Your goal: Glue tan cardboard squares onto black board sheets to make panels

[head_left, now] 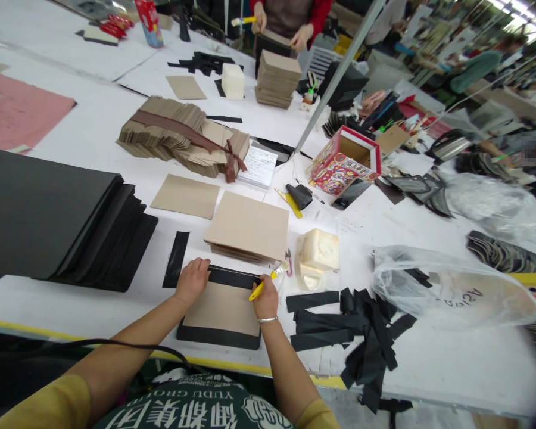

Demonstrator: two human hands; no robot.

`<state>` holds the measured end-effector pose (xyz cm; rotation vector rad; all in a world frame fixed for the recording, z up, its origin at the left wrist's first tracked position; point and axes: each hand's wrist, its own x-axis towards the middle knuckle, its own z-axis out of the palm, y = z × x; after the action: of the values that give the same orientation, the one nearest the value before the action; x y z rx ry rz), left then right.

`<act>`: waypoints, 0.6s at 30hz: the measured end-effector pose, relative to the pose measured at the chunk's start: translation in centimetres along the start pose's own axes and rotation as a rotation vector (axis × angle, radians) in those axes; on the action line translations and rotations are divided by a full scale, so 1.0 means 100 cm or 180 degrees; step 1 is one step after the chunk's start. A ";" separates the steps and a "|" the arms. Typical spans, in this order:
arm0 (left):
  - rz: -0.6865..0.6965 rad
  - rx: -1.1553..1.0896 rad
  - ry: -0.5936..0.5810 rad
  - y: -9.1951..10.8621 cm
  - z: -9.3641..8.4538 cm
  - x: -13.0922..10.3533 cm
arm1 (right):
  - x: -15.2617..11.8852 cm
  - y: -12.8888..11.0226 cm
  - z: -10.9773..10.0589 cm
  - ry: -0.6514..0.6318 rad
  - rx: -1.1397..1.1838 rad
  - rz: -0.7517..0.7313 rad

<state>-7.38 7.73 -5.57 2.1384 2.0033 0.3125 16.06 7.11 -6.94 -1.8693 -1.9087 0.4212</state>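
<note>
A tan board (226, 308) with black material along its top and bottom edges lies flat near the table's front edge. My left hand (193, 280) is closed on its upper left corner. At the upper right corner, my right hand (265, 298) holds a yellow-handled brush (263, 285), bristles pointing up and right, with its fingers at the black edge. A stack of tan boards (250, 226) sits just beyond. One black strip (175, 259) lies left of my left hand, and a pile of black strips (361, 328) is to the right. A cream-coloured block-like container (318, 250) stands behind that pile.
Large black sheets (49, 214) are stacked at left. Bundled tan boards (170, 134), a notepad (258, 165) and a red patterned box (345, 161) stand farther back. A plastic bag (451, 292) lies at right. Across the table, a person holds another brush.
</note>
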 end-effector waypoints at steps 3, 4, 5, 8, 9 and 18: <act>0.0834 0.0156 -0.0201 0.001 0.003 -0.002 | 0.000 0.001 0.000 -0.0006 -0.0004 0.0022; 0.1087 0.0143 -0.0285 0.001 0.004 -0.002 | 0.000 0.001 0.000 -0.0006 -0.0001 0.0020; 0.1296 0.0129 -0.0369 0.000 0.004 -0.002 | 0.000 0.001 0.000 -0.0006 0.0004 0.0014; 0.1614 0.0177 -0.0609 0.003 0.001 -0.002 | 0.000 0.000 0.002 -0.0006 0.0004 -0.0008; 0.1634 0.0234 -0.0680 0.005 -0.001 -0.002 | 0.000 -0.001 0.003 -0.0014 0.0003 -0.0017; 0.1208 0.0600 -0.0785 0.031 -0.002 -0.012 | -0.004 0.003 -0.024 0.0785 -0.0095 0.0181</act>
<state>-4.50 6.33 -4.52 2.5272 1.5424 -0.0911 17.56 6.49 -5.11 -1.9006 -1.7110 0.1705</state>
